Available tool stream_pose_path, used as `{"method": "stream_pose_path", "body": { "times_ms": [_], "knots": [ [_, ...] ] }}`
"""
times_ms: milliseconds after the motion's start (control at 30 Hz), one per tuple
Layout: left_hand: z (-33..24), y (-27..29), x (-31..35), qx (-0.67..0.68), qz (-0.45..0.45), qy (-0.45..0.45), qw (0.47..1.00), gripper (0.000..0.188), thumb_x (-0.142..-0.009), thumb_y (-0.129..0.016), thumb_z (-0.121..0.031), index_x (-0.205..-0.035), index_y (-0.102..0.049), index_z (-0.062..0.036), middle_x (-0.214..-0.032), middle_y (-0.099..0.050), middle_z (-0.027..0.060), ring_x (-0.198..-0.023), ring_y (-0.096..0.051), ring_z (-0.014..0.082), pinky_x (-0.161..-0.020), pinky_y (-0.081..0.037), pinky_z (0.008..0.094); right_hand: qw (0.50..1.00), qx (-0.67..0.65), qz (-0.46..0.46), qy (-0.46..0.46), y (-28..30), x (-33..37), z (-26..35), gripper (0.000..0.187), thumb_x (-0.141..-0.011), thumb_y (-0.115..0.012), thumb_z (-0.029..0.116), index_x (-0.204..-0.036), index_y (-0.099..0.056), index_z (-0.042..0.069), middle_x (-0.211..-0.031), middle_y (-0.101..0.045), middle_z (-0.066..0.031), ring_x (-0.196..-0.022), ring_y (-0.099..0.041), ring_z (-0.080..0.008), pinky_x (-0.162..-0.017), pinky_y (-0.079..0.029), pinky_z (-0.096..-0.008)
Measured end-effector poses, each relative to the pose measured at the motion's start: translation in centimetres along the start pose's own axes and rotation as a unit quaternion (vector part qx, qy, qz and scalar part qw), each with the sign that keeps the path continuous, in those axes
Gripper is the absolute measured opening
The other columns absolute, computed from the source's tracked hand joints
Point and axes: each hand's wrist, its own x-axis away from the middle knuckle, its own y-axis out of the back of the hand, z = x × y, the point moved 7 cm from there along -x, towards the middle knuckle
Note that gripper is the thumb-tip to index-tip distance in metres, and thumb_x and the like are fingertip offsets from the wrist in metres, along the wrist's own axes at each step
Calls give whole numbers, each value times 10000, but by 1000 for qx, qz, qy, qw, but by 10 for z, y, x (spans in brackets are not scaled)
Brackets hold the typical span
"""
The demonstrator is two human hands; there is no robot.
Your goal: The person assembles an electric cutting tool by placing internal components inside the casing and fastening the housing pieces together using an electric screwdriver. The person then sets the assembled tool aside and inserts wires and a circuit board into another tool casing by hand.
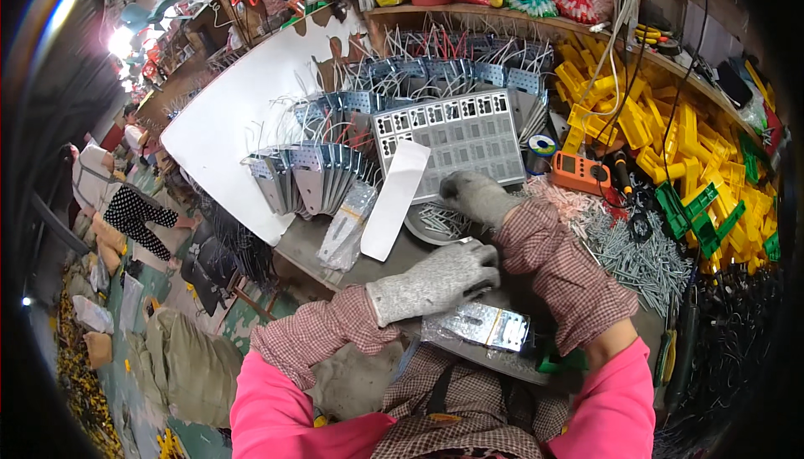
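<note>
Both hands wear grey knit gloves. My left hand (pixel 440 283) hovers over the near part of the bench with its fingers curled inward; whatever they may hold is hidden. Just below it lies a plastic-wrapped bundle of flat metal plates (pixel 494 325) with a yellow band. My right hand (pixel 481 198) is bent over the far right side of a round metal dish (pixel 413 226) of loose screws (pixel 442 221). Its fingers are closed and their tips are partly out of sight. Behind it a grey panel with rows of rectangular cut-outs (pixel 456 136) leans, and a white strip (pixel 397 199) overlaps its left edge.
Wired metal plates (pixel 322 176) stand in rows at the back. To the right are a screw pile (pixel 645 262), an orange meter (pixel 579 172), a solder spool (pixel 541 147) and heaped yellow plastic parts (pixel 682 136). A wrapped plate bundle (pixel 347 224) lies left of the strip.
</note>
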Motion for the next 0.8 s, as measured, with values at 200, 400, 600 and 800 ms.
{"method": "stream_pose_path", "body": {
  "times_ms": [200, 400, 600, 800],
  "knots": [
    [32, -20, -7, 66, 45, 195, 978, 226, -901, -656, -140, -1112, -669, -60, -1102, -666, 147, -1004, -640, 341, -896, -520, 396, 971, 74, -214, 71, 124, 111, 63, 239, -965, -580, 143, -1149, -608, -7, -910, -676, -173, -806, -663, -304, -739, -526, -375],
    [-9, -40, -45, 437, 20, 247, 864, 341, -967, -632, -137, -1285, -567, -36, -1089, -642, 40, -962, -619, 140, -882, -516, 307, 955, -205, -177, -118, 117, 335, 62, 161, -865, -693, 33, -1023, -662, 32, -903, -627, -116, -871, -647, -247, -747, -506, -399],
    [-74, -110, -132, 418, 165, 155, 880, 286, -925, -661, -167, -1172, -594, -39, -974, -668, 82, -830, -656, 213, -744, -537, 383, 963, -106, -113, -219, 39, 396, 41, 267, -830, -692, 54, -1093, -661, 89, -1013, -619, -109, -961, -627, -280, -871, -488, -409],
    [-84, -135, -145, 207, 182, 86, 957, 292, -907, -651, -194, -1156, -602, -48, -958, -675, 219, -909, -660, 402, -796, -532, 469, 983, -68, 6, -172, 15, 409, 32, 389, -774, -700, 118, -1158, -639, 141, -1081, -597, -90, -1069, -594, -302, -954, -438, -472]
  ]
}}
